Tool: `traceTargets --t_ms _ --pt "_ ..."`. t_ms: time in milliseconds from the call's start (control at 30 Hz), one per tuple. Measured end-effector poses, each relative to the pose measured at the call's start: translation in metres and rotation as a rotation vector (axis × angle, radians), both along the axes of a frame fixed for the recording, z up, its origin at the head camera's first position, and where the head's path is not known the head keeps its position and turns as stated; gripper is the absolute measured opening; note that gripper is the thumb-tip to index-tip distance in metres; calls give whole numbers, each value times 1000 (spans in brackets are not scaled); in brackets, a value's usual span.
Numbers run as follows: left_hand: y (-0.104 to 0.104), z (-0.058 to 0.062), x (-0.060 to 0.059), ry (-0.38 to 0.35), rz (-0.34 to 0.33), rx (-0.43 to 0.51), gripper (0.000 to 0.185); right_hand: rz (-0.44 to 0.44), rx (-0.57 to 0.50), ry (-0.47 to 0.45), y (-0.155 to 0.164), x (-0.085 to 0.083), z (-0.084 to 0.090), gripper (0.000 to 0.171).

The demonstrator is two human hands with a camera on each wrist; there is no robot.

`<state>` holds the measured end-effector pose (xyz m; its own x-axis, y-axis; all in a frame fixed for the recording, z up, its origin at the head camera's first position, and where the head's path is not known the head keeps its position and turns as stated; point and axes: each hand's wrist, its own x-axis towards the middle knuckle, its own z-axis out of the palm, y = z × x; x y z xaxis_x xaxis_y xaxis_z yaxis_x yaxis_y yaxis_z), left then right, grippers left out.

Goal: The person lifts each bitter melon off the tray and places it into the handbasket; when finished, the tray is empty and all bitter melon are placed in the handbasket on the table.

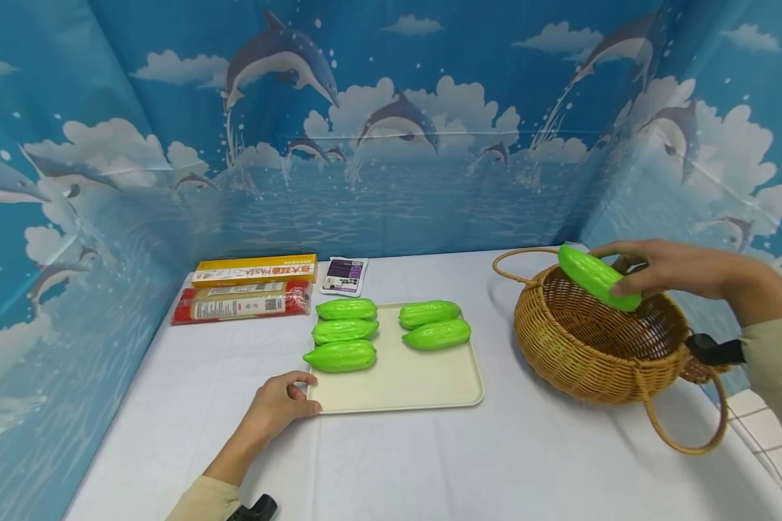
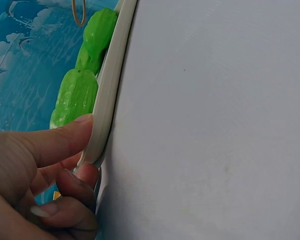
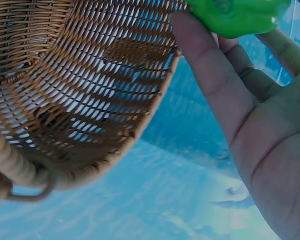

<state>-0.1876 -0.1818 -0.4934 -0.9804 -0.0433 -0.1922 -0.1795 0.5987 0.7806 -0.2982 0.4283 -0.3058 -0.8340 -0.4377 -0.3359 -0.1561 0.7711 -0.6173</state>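
Left hand (image 1: 280,405) pinching tray (image 1: 430,394) corner; right hand (image 1: 665,269) gripping green gourd (image 1: 597,277) over basket (image 1: 593,362).

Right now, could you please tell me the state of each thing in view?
Held gourd: gripped by right hand, above basket.
Basket: upright, handles down.
Tray: flat, holds five gourds; left hand grips its corner.
Packets: lying flat.

Bright green gourds (image 1: 342,356) lie on a cream tray (image 1: 404,383); the basket (image 1: 593,362) is tan wicker, the table (image 1: 430,463) white, the backdrop (image 1: 391,145) blue with dolphins.
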Motion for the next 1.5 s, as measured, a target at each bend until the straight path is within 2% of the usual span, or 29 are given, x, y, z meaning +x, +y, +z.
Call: traceTargets --t_ms 167,433,767,1033,1167,1333,1500 --pt "0 0 0 -2 -2 0 41 2 -22 -67 9 -9 -8 77" --pt "1 0 -1 -15 5 -2 42 41 -22 -312 8 -27 -22 81" --pt "-1 1 -2 -6 1 -7 42 -14 -3 -489 -7 -39 -49 102" --pt "-1 1 -2 -4 -3 4 42 -18 64 -478 -18 -44 -56 102" --pt "-2 -1 0 -22 -4 2 42 -29 100 -481 -24 -41 -66 102" --pt "-4 -1 2 -21 -4 3 42 -84 130 -478 -29 -34 -79 105" --pt "-5 0 0 -13 -7 9 42 -76 146 -487 -30 -35 -79 109"
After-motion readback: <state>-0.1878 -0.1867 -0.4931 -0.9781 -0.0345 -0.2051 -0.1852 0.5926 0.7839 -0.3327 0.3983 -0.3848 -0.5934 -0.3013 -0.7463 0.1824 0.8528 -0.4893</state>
